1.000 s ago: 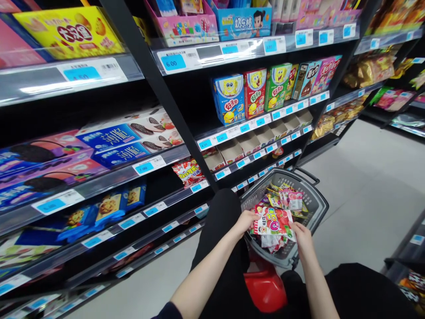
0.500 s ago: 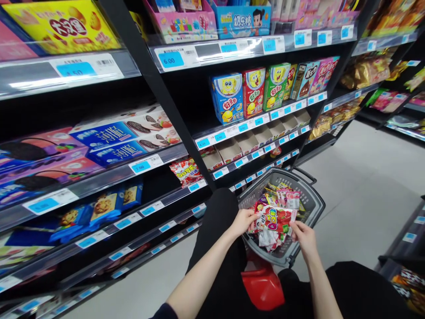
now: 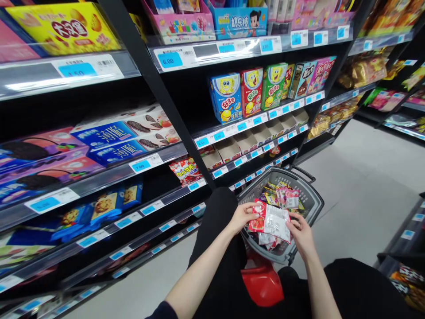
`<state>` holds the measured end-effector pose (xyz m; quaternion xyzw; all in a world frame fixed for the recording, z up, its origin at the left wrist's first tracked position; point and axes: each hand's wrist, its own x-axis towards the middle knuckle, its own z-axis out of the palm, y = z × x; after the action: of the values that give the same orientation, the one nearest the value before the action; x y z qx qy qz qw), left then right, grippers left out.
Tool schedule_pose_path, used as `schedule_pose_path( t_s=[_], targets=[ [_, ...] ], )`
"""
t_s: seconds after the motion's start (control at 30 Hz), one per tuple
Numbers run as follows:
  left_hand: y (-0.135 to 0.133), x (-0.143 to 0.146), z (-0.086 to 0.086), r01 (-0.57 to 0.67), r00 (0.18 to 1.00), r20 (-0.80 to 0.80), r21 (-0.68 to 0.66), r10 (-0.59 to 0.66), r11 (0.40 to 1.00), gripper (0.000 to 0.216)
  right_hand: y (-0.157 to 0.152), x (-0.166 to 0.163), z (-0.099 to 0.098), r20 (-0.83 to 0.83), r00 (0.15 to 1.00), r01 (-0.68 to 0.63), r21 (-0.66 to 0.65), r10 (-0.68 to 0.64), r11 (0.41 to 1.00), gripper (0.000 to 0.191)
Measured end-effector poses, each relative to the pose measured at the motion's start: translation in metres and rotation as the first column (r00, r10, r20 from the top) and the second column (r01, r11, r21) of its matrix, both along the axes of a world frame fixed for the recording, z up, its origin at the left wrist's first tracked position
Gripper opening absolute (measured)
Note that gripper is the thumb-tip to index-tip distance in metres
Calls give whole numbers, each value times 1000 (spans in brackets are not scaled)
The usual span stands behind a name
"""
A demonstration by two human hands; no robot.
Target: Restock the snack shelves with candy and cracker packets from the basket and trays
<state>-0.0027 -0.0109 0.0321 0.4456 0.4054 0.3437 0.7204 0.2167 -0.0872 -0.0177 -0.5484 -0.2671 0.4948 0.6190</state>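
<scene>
Held over the grey basket (image 3: 312, 206), the sweet packet (image 3: 270, 219) looks light, crinkly and probably slippery, each hand (image 3: 242, 216) (image 3: 300, 232) closing its fingers on a side edge, the best hold.

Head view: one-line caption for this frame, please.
Both hands, left hand and right hand, hold a red-and-white snack packet over a grey shopping basket beside stocked shelves.

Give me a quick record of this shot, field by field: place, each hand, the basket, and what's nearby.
Place: shop aisle, snack shelves on the left
Left hand: grips the candy packet by its left edge
Right hand: holds the packet's right edge
Basket: grey, full of sweet packets, on the floor
Nearby: red stool under the person
</scene>
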Motion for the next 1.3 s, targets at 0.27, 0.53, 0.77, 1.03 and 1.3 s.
schedule_pose_path(
  t_s=[0.27,0.53,0.77,1.03,1.3],
  targets=[
    [5,2,-7,-78,991,-99,84,86,993,31,1,-2,-2,101,995,-4,14,3,1000,30],
    [8,0,-4,-202,976,-40,203,214,958,10,3,1,-5,163,987,-33,120,13,992,14],
    [5,-1,1,-202,972,134,66,192,977,8,-1,-9,4,26,995,-94,151,91,984,15],
    [-1,4,8,-170,963,201,-55,178,984,35,-1,-14,6,-147,989,15,75,-3,997,24],
    [-2,8,2,-62,991,107,-133,77,989,65,-4,-17,12,-203,961,-205,-68,188,976,45]
  ],
)
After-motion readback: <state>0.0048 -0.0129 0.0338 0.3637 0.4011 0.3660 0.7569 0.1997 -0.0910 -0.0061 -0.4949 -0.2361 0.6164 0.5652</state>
